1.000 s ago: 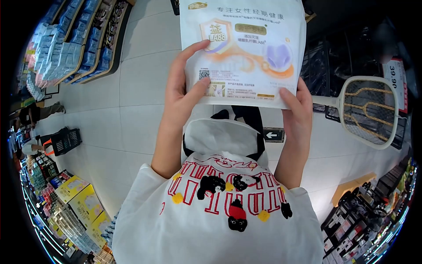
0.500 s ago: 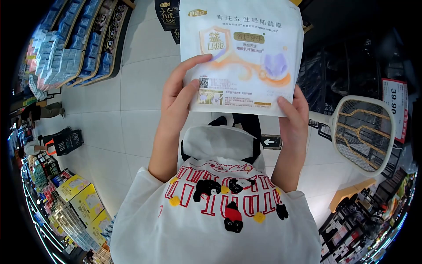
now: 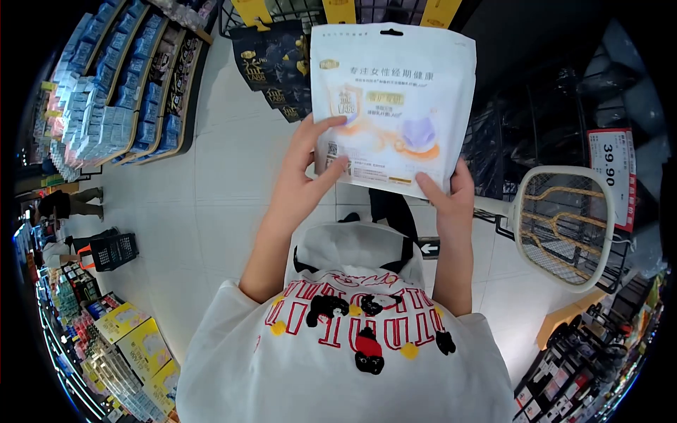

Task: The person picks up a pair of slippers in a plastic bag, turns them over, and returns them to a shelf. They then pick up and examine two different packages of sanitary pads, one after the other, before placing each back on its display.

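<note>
"What did the hands hold?"

"A white pouch [image 3: 395, 77], its printed front facing the head camera I monitored remotely. I saw the left hand [image 3: 302, 169] grip its lower left corner, thumb and index finger across the print. The right hand [image 3: 450, 196] pinched the lower right corner, thumb in front, other fingers partly hidden."

"Where was the pouch?"

"Raised ahead of a white shirt [image 3: 338, 377], slightly tilted, above a tiled floor [image 3: 229, 166]. Dark packs [image 3: 271, 60] hung beside its upper left edge; I could not tell whether they touched."

"And around the shop?"

"At right, I saw a mesh racket [image 3: 564, 229], its handle toward the right hand, near a price sign [image 3: 611, 169] reading 39.90. Shelves of blue packs [image 3: 147, 109] stood at left, well apart from the hands."
</note>
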`<state>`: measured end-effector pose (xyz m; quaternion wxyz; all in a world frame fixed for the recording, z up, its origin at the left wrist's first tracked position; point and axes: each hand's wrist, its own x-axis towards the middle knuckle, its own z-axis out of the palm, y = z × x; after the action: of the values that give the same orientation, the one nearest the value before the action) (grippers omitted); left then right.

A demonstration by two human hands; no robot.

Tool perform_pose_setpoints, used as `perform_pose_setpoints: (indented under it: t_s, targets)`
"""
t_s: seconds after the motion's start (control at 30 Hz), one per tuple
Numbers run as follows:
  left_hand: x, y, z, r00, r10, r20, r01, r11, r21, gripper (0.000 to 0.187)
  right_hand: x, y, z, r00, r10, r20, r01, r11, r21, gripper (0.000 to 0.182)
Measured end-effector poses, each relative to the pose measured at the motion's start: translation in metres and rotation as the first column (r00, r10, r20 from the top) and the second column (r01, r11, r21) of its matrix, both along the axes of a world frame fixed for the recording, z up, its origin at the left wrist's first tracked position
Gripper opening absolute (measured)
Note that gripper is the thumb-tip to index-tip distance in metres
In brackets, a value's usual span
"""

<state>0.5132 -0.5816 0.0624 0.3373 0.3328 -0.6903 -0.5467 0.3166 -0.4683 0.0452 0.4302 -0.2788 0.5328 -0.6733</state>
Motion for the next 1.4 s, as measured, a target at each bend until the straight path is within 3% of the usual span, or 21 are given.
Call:
perform_pose_setpoints:
  t_s: [0.03,0.13,0.17,0.2,0.23,0.27,0.33,0.43,0.53,0.6,0.67,0.7,0.73,0.83,0.87,0.93,1.0,1.07,1.13,1.2,1.4]
  targets:
    - [0.0,-0.001,0.0,0.985,0.035,0.171,0.003,0.976,-0.218,0.052,0.004,0.0,-0.003,0.994,-0.042,-0.104,0.038,0.998,-0.04,0.049]
    - [0.002,0.017,0.01,0.971,-0.107,0.213,0.143,0.977,-0.158,0.068,0.027,0.01,0.006,0.839,-0.097,-0.535,0.156,0.985,0.066,0.044]
    - [-0.002,0.029,0.008,0.979,-0.167,-0.116,0.178,0.979,0.097,0.075,0.04,0.014,0.003,0.726,-0.145,-0.672,0.159,0.986,-0.041,0.046]
    - [-0.008,0.04,0.004,0.891,-0.136,-0.433,0.295,0.899,0.324,0.083,0.053,0.014,-0.002,0.588,-0.203,-0.783,0.148,0.979,-0.143,0.049]
    - [-0.01,0.049,-0.007,0.786,-0.093,-0.611,0.358,0.875,0.327,0.087,0.063,0.015,-0.003,0.453,-0.251,-0.856,0.117,0.968,-0.222,0.053]
    - [-0.005,0.051,-0.022,0.778,-0.114,-0.618,0.378,0.871,0.315,0.087,0.073,0.017,-0.004,0.309,-0.293,-0.905,0.076,0.956,-0.283,0.058]
    - [0.007,0.056,-0.044,0.782,0.051,-0.621,0.354,0.783,0.511,0.071,0.097,0.023,-0.013,0.231,-0.298,-0.926,0.066,0.955,-0.291,0.058]
    - [0.013,0.064,-0.012,0.842,0.346,-0.414,0.021,0.746,0.666,0.036,0.108,0.033,0.0,0.308,-0.182,-0.934,-0.139,0.962,-0.233,0.054]
    - [0.031,0.06,-0.019,0.826,0.382,-0.415,-0.063,0.794,0.605,0.037,0.108,0.046,0.004,0.306,-0.08,-0.949,-0.263,0.951,-0.165,0.052]
    - [0.042,0.058,-0.025,0.838,0.344,-0.424,-0.046,0.819,0.572,0.039,0.107,0.053,-0.002,0.304,-0.132,-0.943,-0.194,0.961,-0.197,0.049]
    - [0.052,0.057,-0.038,0.85,0.311,-0.425,-0.033,0.837,0.546,0.041,0.101,0.057,-0.005,0.283,-0.294,-0.913,0.097,0.956,-0.278,0.05]
    - [0.056,0.057,-0.046,0.891,0.237,-0.386,0.023,0.828,0.561,0.043,0.099,0.058,-0.003,0.358,-0.275,-0.892,0.199,0.956,-0.215,0.053]
    - [0.057,0.059,-0.053,0.924,0.16,-0.348,0.077,0.812,0.578,0.046,0.092,0.062,0.003,0.344,-0.227,-0.911,0.224,0.962,-0.155,0.062]
    - [0.046,0.064,-0.061,0.937,0.102,-0.335,0.13,0.787,0.603,0.046,0.07,0.062,-0.02,0.703,-0.136,-0.698,0.155,0.987,-0.037,0.074]
    - [0.042,0.063,-0.062,0.942,0.086,-0.323,0.145,0.765,0.627,0.046,0.065,0.062,-0.027,0.695,-0.134,-0.707,0.157,0.987,-0.032,0.074]
    - [0.034,0.055,-0.066,0.947,0.049,-0.318,0.175,0.753,0.634,0.041,0.052,0.061,-0.039,0.959,-0.122,-0.255,0.103,0.991,-0.087,0.07]
    - [0.024,0.043,-0.071,0.939,0.017,-0.342,0.206,0.769,0.605,0.039,0.036,0.057,-0.045,0.964,-0.133,-0.229,0.116,0.989,-0.086,0.065]
    - [0.014,0.027,-0.067,0.938,0.005,-0.348,0.21,0.788,0.578,0.038,0.015,0.049,-0.048,0.998,-0.017,-0.065,0.021,0.998,0.066,0.063]
    - [-0.005,0.008,-0.061,0.936,-0.007,-0.351,0.21,0.811,0.545,0.038,-0.004,0.029,-0.055,0.999,-0.003,-0.044,0.003,1.0,0.009,0.06]
    - [-0.022,-0.012,-0.053,0.943,-0.05,-0.328,0.168,0.924,0.343,0.039,-0.018,0.011,-0.058,0.997,-0.027,-0.079,0.028,1.0,0.007,0.058]
    - [-0.077,-0.076,-0.039,0.969,-0.073,-0.238,0.151,0.932,0.33,0.041,-0.059,-0.046,-0.052,0.995,-0.085,-0.045,0.084,0.996,-0.036,0.051]
